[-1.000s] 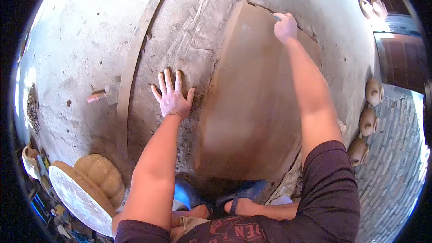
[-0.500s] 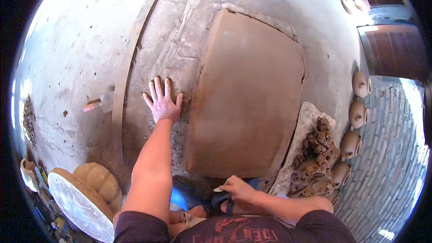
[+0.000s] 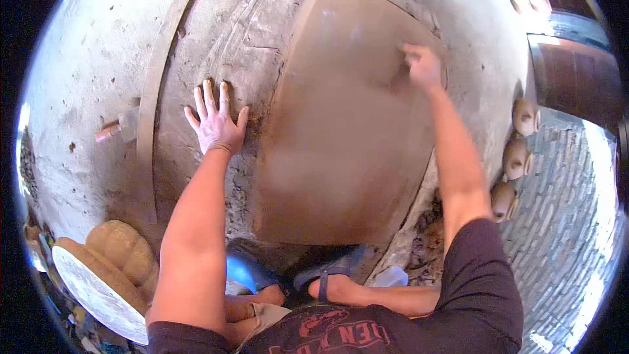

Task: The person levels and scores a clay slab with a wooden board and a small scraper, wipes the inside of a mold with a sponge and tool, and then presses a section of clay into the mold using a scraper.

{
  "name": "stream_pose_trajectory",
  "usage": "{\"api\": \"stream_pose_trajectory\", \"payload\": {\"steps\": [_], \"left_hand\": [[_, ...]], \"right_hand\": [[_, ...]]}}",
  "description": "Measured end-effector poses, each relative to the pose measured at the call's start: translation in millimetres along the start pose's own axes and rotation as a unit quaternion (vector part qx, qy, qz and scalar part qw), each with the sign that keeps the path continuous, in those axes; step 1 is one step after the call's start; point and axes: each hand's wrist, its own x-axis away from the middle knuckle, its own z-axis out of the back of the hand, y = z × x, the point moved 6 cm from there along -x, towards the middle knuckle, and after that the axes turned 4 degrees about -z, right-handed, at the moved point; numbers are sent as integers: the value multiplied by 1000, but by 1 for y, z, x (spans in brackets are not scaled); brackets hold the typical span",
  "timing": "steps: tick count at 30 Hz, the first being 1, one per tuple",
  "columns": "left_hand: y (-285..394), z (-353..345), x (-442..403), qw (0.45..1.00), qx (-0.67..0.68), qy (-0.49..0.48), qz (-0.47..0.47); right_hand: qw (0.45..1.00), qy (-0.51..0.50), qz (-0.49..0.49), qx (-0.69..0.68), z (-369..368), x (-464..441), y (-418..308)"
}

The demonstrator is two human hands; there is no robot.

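Note:
A large slab of smooth brown clay (image 3: pixel 334 131) lies flat on the floor in front of me. My left hand (image 3: pixel 218 128) rests on the floor just left of the slab, palm down and fingers spread, holding nothing. Over the slab's far right part is my right hand (image 3: pixel 426 69), smeared by motion. Its fingers are closed on a small pale scraper (image 3: pixel 411 59), which is blurred now but showed as a thin flat piece half a second ago. Whether it touches the clay I cannot tell.
A long flat strip (image 3: pixel 154 92) lies left of my left hand, beside a small tool with a pinkish handle (image 3: pixel 108 133). A round disc (image 3: pixel 92 295) and lobed clay (image 3: pixel 121 249) sit lower left. Clay pots (image 3: pixel 516 158) line the right, by brick paving (image 3: pixel 557 223).
My right hand has swung from the slab's near edge to its far right side. My left hand stays planted on the floor, while the whole view has shifted slightly.

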Motion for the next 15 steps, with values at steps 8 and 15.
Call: {"api": "stream_pose_trajectory", "payload": {"steps": [8,15], "left_hand": [[1,8,0,1000,20,-8,11],[0,-5,-1,999,-29,32,0]], "right_hand": [[922,-314,-2,-226,9,442,-132],[999,-20,7,-46,46,190,-11]]}}
